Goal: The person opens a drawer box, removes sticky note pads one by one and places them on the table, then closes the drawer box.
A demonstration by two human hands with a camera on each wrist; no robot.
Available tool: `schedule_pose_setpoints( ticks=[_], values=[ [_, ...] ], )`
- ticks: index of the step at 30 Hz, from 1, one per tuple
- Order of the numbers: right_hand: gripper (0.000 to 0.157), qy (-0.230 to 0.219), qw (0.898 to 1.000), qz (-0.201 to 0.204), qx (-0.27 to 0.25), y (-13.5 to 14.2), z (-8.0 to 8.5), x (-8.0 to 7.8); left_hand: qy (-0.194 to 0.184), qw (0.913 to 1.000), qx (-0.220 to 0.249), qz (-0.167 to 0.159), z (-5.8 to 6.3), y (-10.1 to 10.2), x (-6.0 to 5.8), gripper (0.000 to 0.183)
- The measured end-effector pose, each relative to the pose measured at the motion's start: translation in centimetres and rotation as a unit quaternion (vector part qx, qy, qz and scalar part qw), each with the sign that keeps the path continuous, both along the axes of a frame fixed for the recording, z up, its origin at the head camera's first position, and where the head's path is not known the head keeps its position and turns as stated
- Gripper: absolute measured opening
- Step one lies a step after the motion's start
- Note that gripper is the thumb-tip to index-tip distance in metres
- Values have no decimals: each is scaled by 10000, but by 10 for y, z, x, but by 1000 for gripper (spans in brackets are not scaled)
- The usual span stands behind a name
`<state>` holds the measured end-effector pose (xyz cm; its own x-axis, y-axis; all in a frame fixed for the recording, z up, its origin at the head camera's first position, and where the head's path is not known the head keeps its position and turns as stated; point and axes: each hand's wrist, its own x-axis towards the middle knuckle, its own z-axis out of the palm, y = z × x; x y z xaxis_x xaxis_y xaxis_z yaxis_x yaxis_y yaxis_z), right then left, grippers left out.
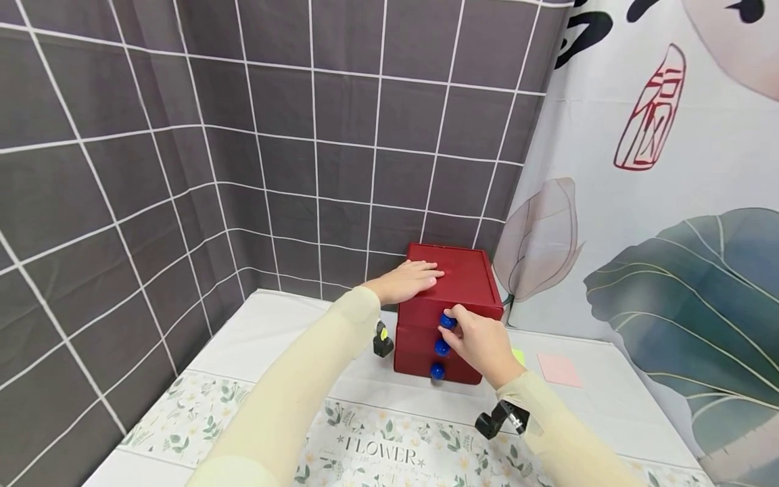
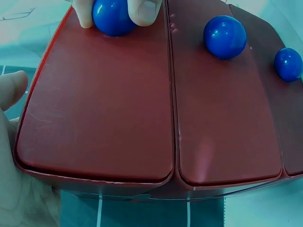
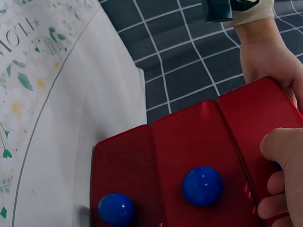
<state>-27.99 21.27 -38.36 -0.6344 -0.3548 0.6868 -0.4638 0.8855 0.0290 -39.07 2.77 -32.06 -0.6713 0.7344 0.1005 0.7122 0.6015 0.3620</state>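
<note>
A small red drawer box (image 1: 462,270) with three stacked drawers stands at the back of the table, each drawer bearing a round blue knob. My left hand (image 1: 406,280) lies flat on the box's top, fingers stretched out. With thumb and fingers my right hand (image 1: 484,340) pinches the top drawer's knob (image 2: 112,16). Below it show the middle knob (image 3: 202,186) and the bottom knob (image 3: 116,209). In the left wrist view the top drawer front (image 2: 99,104) sits level in its frame. The right wrist view mostly hides the top knob behind my fingers.
A pink paper square (image 1: 559,369) lies right of the box, and a bit of yellow-green (image 1: 518,356) peeks out behind my right wrist. A flower-printed cloth strip (image 1: 377,439) runs along the table's front. A dark gridded curtain (image 1: 341,135) hangs close behind.
</note>
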Motion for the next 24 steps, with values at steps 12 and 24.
schedule_pose_setpoints(
  ticks=[12, 24],
  values=[
    [42, -5, 9998, -18, -177, 1, -3, -1, 354, 9993, -145, 21, -4, 1, -4, 54],
    [48, 17, 9977, -9, -680, 1, -17, 1, 489, 9986, -212, -56, -4, 0, -1, 67]
  ],
)
